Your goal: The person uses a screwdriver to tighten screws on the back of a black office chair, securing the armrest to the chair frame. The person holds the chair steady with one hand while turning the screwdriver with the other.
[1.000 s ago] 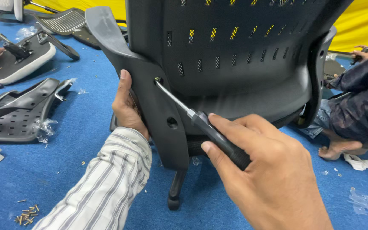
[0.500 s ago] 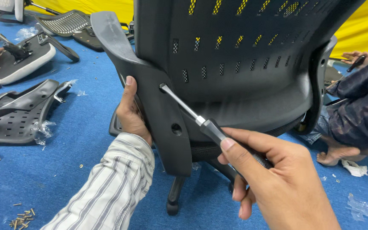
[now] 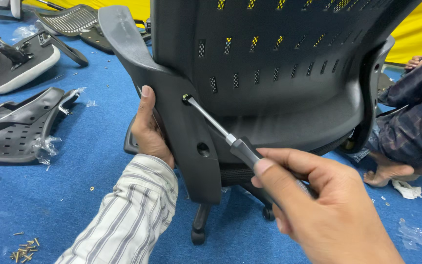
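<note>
The right hand point(image 3: 328, 210) is clenched on a screwdriver point(image 3: 225, 138), its tip set in a hole on the chair point(image 3: 279, 73) back's left upright. The left hand point(image 3: 148, 129) wraps that upright's outer edge, fingers hidden behind it. Around on the blue floor point(image 3: 89, 181) — spare chair parts point(image 3: 18, 122) at the left edge, loose screws point(image 3: 24, 245) near the bottom-left corner, another person point(image 3: 411, 117) seated at the right edge.

The left hand point(image 3: 148, 128) reaches up from a striped sleeve point(image 3: 128, 215), its thumb pointing straight up and its fingers curled out of sight behind a dark edge. The right hand point(image 3: 318, 210), bare and low at the right, is closed in a grip, forefinger stretched forward and thumb tucked beneath.
</note>
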